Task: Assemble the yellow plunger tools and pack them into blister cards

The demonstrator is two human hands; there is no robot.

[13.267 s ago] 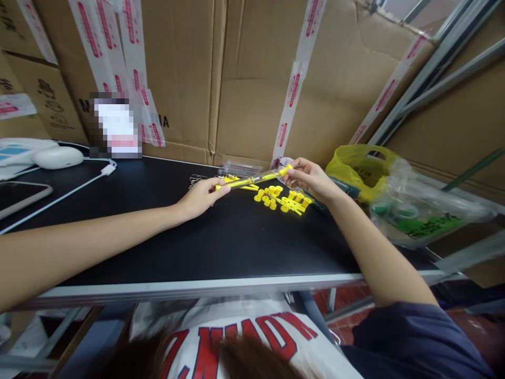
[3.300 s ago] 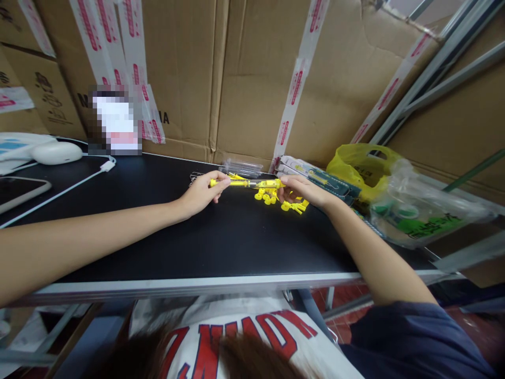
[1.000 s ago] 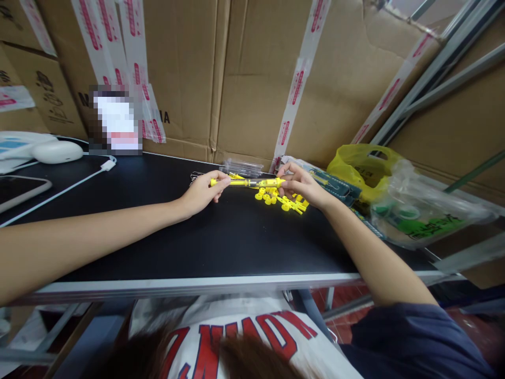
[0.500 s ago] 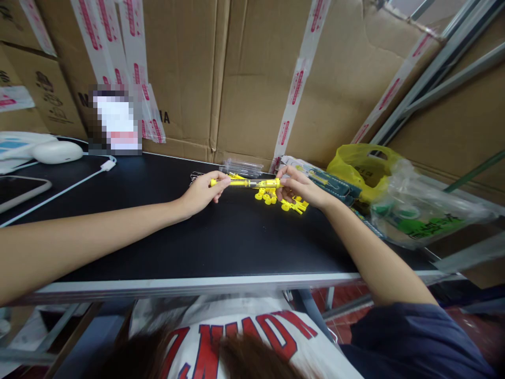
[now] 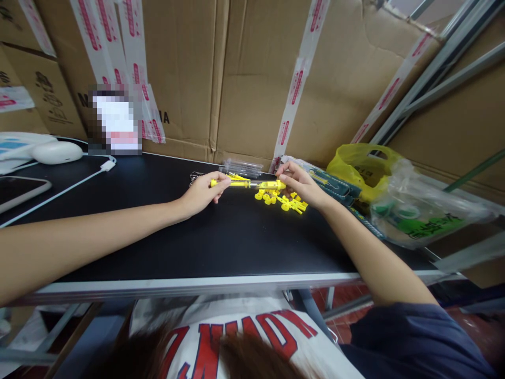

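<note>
A slim, pen-like yellow-and-clear plastic tube is held level above the black tabletop. My left hand pinches its left end between thumb and fingers. At the other end, my right hand has its fingers closed on the yellow end piece. Small yellow plastic parts, some round and some stick-like, lie on the table below my right hand. Behind the tube rest several clear plastic tubes, with more yellow pieces partly hidden near them.
Cardboard boxes wall off the back of the black table. To the right are a teal strip-like item, a yellow bag and a clear bag. A white cable and a phone lie left.
My right hand has shifted slightly right with the yellow end piece, and more of the clear middle section shows. The left hand stays in place.
</note>
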